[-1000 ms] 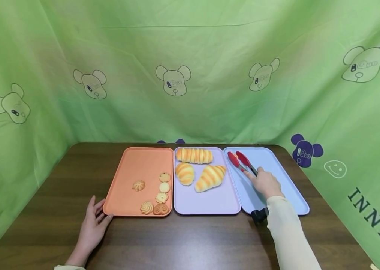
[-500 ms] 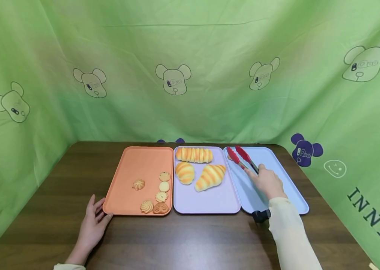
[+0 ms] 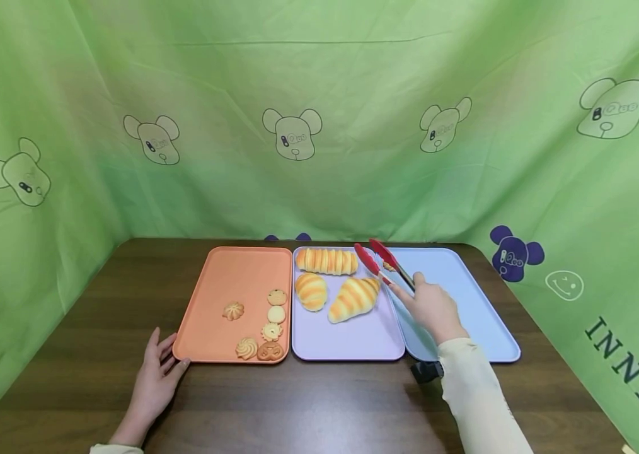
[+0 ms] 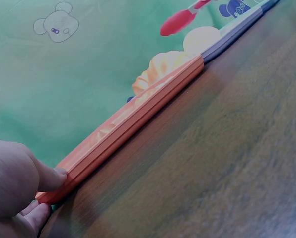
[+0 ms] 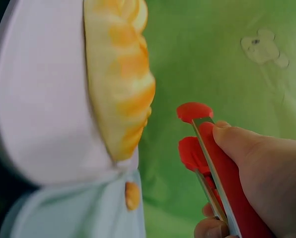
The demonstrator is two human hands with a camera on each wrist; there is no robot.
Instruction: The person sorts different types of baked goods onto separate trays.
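While our left hand (image 3: 157, 375) rests at the near left corner of the orange tray (image 3: 225, 271), left of the purple tray (image 3: 348, 343), our right hand (image 3: 435, 309) grips the tongs (image 3: 386, 253) at the purple tray's far right corner. Right grip: fingers and thumb wrapped on the tongs, whose red tips stand apart, medium-wide. Left wrist view shows the tips raised above the bread. Left grip: fingers loose, slightly spread, touching the orange tray's edge, thumb along its near side.

On the purple tray we see three breads: a long roll (image 3: 327, 261) along its far edge, a small bun (image 3: 310, 291) at its left side, a croissant (image 3: 354, 300) toward its right side. Blue tray (image 3: 455, 296) sits just right of the purple tray; we spot a lone cookie (image 3: 387, 267) on it, by the purple tray's far right corner, seen between the tong arms.

Left of the purple tray, the orange tray carries six cookies: three round cookies (image 3: 276, 314) in a column nearest the purple tray, then a pretzel cookie (image 3: 270, 351), a swirl cookie (image 3: 247, 348) and a star cookie (image 3: 233, 311) farther from it. Brown table (image 3: 319, 410) lies under the purple tray, green cloth (image 3: 353, 69) hangs behind it.
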